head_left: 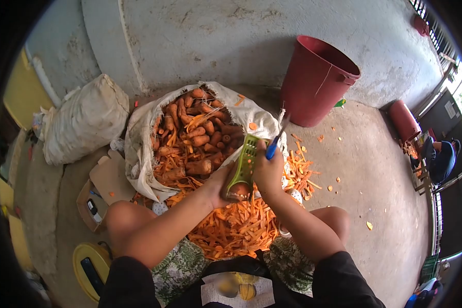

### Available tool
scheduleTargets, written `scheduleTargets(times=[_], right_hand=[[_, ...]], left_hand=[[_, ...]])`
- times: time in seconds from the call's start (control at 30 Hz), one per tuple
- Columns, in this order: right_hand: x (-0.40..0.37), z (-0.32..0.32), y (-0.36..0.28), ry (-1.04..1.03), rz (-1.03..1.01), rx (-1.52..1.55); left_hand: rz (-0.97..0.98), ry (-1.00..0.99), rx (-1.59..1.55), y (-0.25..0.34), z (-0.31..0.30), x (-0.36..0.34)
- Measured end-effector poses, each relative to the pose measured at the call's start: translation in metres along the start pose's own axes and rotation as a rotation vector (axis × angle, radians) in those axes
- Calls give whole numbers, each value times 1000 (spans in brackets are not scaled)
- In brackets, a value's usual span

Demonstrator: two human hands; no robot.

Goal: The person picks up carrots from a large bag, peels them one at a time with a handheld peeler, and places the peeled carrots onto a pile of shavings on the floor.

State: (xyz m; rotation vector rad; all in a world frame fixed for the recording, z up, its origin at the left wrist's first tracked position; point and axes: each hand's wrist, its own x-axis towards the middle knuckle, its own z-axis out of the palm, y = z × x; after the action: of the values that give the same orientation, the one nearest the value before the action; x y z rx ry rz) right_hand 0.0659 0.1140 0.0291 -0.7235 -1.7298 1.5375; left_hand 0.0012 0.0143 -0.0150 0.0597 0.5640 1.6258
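My left hand point(220, 188) is closed around the lower end of a green grater point(247, 160) with rows of holes, held tilted over the carrots. Something orange-brown shows at the grater's lower end, partly hidden by my fingers. My right hand point(268, 173) grips a knife with a blue handle point(272, 148), its blade pointing up and away, and its fingers are right at the grater's edge. Behind the grater, an open white sack point(140, 159) holds many whole carrots point(197, 136). Below my hands, a heap of carrot strips point(236, 228) lies between my legs.
A tall red bin point(313, 87) stands against the wall, back right. To the left are a filled white sack point(90, 120) and an open cardboard box point(113, 177). A phone point(92, 276) lies on a yellow lid point(81, 259). Another person point(441, 160) sits far right.
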Motion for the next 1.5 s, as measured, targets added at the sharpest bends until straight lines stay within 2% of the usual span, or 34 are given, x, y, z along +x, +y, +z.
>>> scheduleTargets(times=[0.13,0.27,0.4,0.5,0.53,0.6,0.67,0.7,0.77,0.83,0.87,0.93,1.0,1.07,1.13,1.17,1.27,1.4,1.5], right_hand=[[4,-9,1,-1,42,-43],[2,-10,7,1,-50,-6],[-1,-10,0,43,-99,-23],[5,-13,12,59,-140,-158],[11,-13,22,60,-139,-159],[32,-15,47,215,-170,-261],[72,-39,51,319,-13,-138],[91,-52,63,401,-15,-138],[106,-62,70,483,-17,-135],[105,-62,60,404,16,109],[100,-60,57,403,16,106],[74,-40,25,254,42,131],[44,-23,-3,74,22,193],[27,-19,-7,-78,61,20],[7,-12,-8,-160,65,28],[-1,-6,-6,-155,57,64],[-12,3,4,-79,-188,-74],[-8,1,13,-59,-193,-198],[10,-4,21,19,-125,-334]], left_hand=[[24,6,-121,1,17,-6],[59,-75,-202,-6,15,-2],[68,-62,-291,-14,9,1],[5,-6,-225,-12,9,-2],[-11,1,-115,-7,12,-4],[-29,7,-4,-4,21,-12],[-130,-5,204,-7,30,-24],[-155,-9,287,-15,25,-18],[-166,49,284,-17,42,-28],[-151,114,270,-17,36,-25],[-113,94,187,-16,24,-20],[-67,73,97,-13,8,-10],[27,171,53,-9,0,-5],[-5,159,39,-3,-4,-4],[-4,67,6,-1,-13,3],[5,126,20,-3,-13,2],[22,223,-44,-6,8,-5],[11,287,56,-6,5,-8],[-2,189,147,-6,2,-5]])
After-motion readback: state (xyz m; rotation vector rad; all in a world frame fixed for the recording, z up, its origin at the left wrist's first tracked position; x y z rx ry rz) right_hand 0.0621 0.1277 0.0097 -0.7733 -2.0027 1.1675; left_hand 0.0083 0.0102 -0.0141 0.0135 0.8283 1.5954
